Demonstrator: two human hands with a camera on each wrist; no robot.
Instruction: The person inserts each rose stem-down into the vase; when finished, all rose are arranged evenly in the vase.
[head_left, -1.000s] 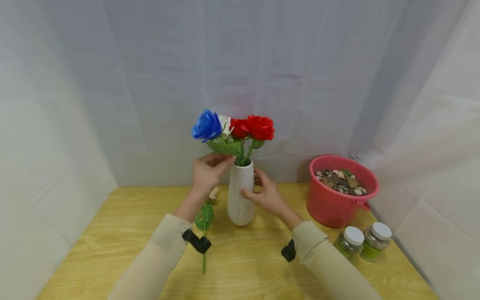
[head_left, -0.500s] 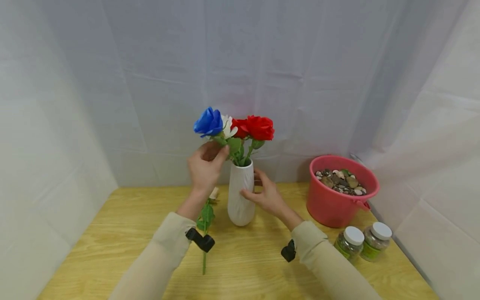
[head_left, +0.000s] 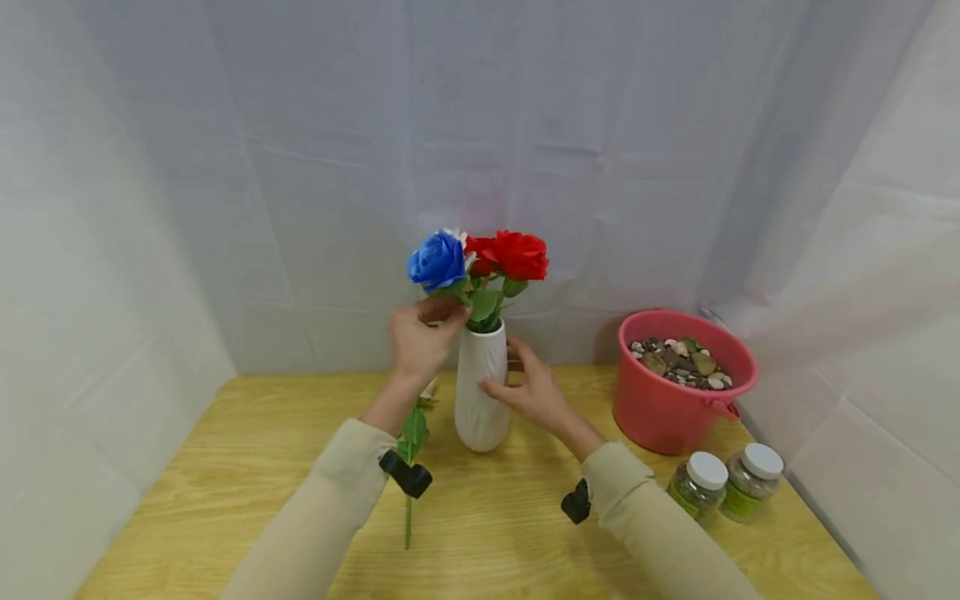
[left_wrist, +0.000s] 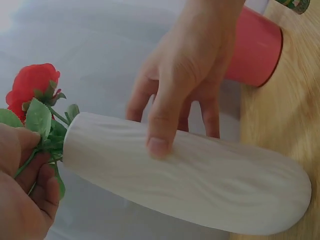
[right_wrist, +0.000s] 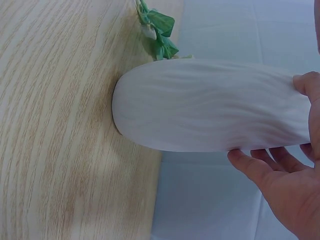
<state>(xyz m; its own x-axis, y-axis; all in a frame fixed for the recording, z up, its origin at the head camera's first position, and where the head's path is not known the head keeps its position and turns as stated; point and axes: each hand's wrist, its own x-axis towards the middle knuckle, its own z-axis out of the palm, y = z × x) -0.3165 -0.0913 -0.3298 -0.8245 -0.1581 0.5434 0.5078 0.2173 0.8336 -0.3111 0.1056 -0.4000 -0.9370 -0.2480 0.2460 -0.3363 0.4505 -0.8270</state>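
Note:
A white ribbed vase (head_left: 482, 400) stands upright on the table. My right hand (head_left: 536, 390) grips its upper side, thumb across the front and fingers behind. At the vase's mouth, my left hand (head_left: 426, 342) pinches the green stem of a blue rose (head_left: 438, 260), just under its leaves; in the left wrist view the fingertips are right beside the rim. Two red roses (head_left: 521, 255) lean to the right out of the vase. Behind the blue bloom a white rose (head_left: 455, 236) is mostly hidden. A pale rose with a green stem (head_left: 408, 517) lies on the table, partly covered by my left forearm.
On the right stands a pink bucket (head_left: 660, 417) filled with pebbles (head_left: 681, 364). Two jars with white lids, a nearer jar (head_left: 699, 487) and another jar (head_left: 752, 482), sit in front of it. White cloth (head_left: 315, 183) hangs behind and on both sides of the wooden table (head_left: 247, 467).
My left hand rose with the blue rose, then came down and rightward; the bloom now sits closer to the red roses and covers most of the white one. My right hand stays on the vase.

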